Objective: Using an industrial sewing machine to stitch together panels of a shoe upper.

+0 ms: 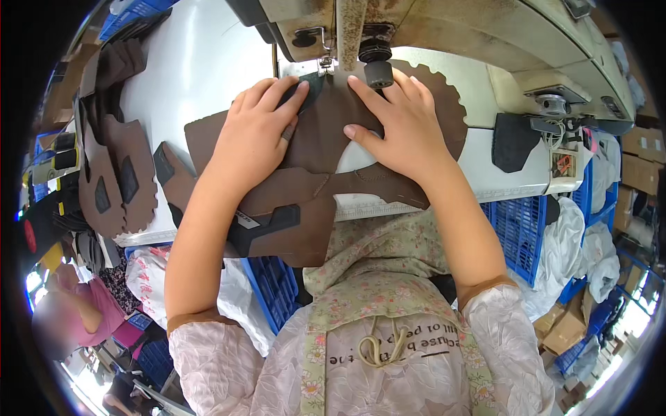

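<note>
A large brown leather-like panel (322,139) with a scalloped right edge lies under the presser foot (326,64) of a sewing machine. My left hand (260,128) rests flat on its left part, fingers spread. Beneath those fingertips shows a dark green-black patch (309,90) beside the needle. My right hand (399,121) lies on the right part, fingers apart, with some fingertips hidden behind the machine's black knob (379,73). Nearer to me, a joined brown strip (291,188) crosses the table edge, and a flap with a black piece (281,225) hangs down.
More brown cut panels (128,177) are piled at the left. The machine arm (513,41) spans the top right. A black piece (515,142) lies at the table's right. Blue crates (517,232) and white bags (565,253) stand below. Another person (90,312) is at the lower left.
</note>
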Action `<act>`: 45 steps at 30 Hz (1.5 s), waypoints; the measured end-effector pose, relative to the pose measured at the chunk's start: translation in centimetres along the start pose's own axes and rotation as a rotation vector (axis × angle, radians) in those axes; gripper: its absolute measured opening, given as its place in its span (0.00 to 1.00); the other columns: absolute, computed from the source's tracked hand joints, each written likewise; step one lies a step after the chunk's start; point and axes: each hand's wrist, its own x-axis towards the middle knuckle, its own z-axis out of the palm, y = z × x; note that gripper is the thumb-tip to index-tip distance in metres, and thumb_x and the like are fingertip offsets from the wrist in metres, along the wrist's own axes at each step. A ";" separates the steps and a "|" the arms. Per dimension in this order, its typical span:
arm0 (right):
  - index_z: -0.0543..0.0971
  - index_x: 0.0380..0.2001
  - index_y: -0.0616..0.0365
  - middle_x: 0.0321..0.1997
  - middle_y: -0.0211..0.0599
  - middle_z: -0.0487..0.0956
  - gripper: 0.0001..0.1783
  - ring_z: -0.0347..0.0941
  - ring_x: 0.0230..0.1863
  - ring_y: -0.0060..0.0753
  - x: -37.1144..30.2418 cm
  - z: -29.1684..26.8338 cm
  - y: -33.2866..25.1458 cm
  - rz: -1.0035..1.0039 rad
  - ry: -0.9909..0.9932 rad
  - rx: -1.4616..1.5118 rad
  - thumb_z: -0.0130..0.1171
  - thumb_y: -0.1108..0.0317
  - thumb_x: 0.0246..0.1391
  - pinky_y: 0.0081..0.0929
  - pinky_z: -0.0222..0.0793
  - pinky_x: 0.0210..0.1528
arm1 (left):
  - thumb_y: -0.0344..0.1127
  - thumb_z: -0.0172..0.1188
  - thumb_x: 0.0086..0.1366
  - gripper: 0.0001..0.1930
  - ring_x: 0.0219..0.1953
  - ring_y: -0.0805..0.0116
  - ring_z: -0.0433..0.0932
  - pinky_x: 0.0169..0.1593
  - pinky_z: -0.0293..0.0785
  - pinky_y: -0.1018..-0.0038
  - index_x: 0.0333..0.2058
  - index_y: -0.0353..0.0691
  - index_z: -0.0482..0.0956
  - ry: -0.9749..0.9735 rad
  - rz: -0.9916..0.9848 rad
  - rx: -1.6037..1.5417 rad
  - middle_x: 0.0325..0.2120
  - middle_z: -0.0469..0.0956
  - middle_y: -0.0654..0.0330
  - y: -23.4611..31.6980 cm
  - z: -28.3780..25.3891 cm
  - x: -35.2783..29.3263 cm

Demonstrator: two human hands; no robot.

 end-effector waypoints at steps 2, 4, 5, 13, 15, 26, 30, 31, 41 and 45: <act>0.77 0.54 0.50 0.65 0.38 0.70 0.32 0.60 0.68 0.47 0.0 -0.1 0.0 -0.008 0.015 0.008 0.67 0.47 0.48 0.53 0.52 0.69 | 0.20 0.56 0.53 0.32 0.62 0.54 0.67 0.64 0.64 0.60 0.60 0.42 0.73 0.014 0.006 -0.008 0.59 0.71 0.57 0.1 0.0 0.0; 0.77 0.55 0.50 0.65 0.38 0.70 0.32 0.61 0.68 0.47 0.0 -0.1 0.2 -0.010 0.017 -0.007 0.67 0.47 0.49 0.53 0.52 0.69 | 0.20 0.56 0.54 0.32 0.62 0.54 0.67 0.64 0.64 0.60 0.61 0.42 0.73 0.015 0.007 -0.011 0.59 0.71 0.57 0.1 0.1 0.2; 0.77 0.55 0.50 0.65 0.38 0.70 0.32 0.61 0.68 0.47 0.0 0.0 0.3 -0.011 0.021 -0.022 0.66 0.47 0.49 0.53 0.52 0.69 | 0.20 0.56 0.55 0.32 0.62 0.54 0.67 0.65 0.64 0.60 0.61 0.42 0.73 0.016 0.009 -0.012 0.59 0.71 0.57 0.1 0.1 0.3; 0.76 0.57 0.50 0.64 0.38 0.70 0.34 0.61 0.67 0.47 0.0 0.2 0.2 -0.015 0.032 -0.001 0.66 0.46 0.49 0.53 0.52 0.69 | 0.22 0.56 0.58 0.30 0.62 0.55 0.67 0.65 0.63 0.61 0.62 0.43 0.72 -0.020 -0.002 -0.001 0.60 0.71 0.58 0.1 -0.1 0.4; 0.76 0.58 0.50 0.65 0.39 0.70 0.34 0.61 0.67 0.47 0.0 0.1 0.2 -0.013 0.037 -0.013 0.66 0.46 0.49 0.53 0.52 0.69 | 0.23 0.56 0.59 0.30 0.62 0.55 0.66 0.66 0.62 0.61 0.62 0.43 0.72 -0.023 -0.001 0.002 0.60 0.71 0.58 0.1 -0.2 0.4; 0.74 0.59 0.50 0.65 0.39 0.69 0.35 0.60 0.67 0.48 -0.3 -0.2 0.0 -0.005 0.023 0.010 0.66 0.47 0.49 0.52 0.52 0.68 | 0.20 0.55 0.55 0.33 0.64 0.54 0.65 0.67 0.60 0.61 0.62 0.44 0.72 -0.027 -0.011 -0.021 0.61 0.70 0.57 0.2 0.0 0.3; 0.74 0.59 0.50 0.65 0.40 0.69 0.36 0.60 0.68 0.48 -0.2 -0.2 0.0 -0.004 0.027 0.018 0.66 0.48 0.49 0.52 0.52 0.68 | 0.20 0.55 0.55 0.33 0.64 0.54 0.65 0.67 0.60 0.61 0.62 0.44 0.72 -0.035 -0.008 -0.026 0.61 0.70 0.57 0.2 -0.2 0.5; 0.74 0.59 0.50 0.65 0.40 0.69 0.36 0.60 0.68 0.48 -0.2 -0.2 0.0 -0.002 0.023 0.018 0.66 0.48 0.49 0.52 0.52 0.68 | 0.20 0.55 0.55 0.33 0.63 0.53 0.65 0.67 0.60 0.61 0.62 0.44 0.72 -0.034 -0.009 -0.022 0.61 0.70 0.57 0.1 -0.2 0.4; 0.76 0.59 0.50 0.65 0.41 0.70 0.35 0.61 0.67 0.50 -0.4 0.1 -0.6 0.005 0.032 0.012 0.66 0.49 0.49 0.53 0.53 0.67 | 0.18 0.53 0.52 0.34 0.62 0.53 0.66 0.67 0.61 0.61 0.62 0.42 0.72 -0.039 0.009 -0.033 0.62 0.69 0.57 -0.2 -0.2 0.4; 0.76 0.59 0.50 0.64 0.41 0.70 0.34 0.61 0.66 0.49 -0.4 0.2 -0.7 0.005 0.050 0.015 0.66 0.48 0.49 0.53 0.53 0.67 | 0.18 0.53 0.52 0.34 0.62 0.53 0.66 0.66 0.61 0.62 0.61 0.42 0.72 -0.033 0.012 -0.037 0.62 0.69 0.57 -0.1 -0.3 0.5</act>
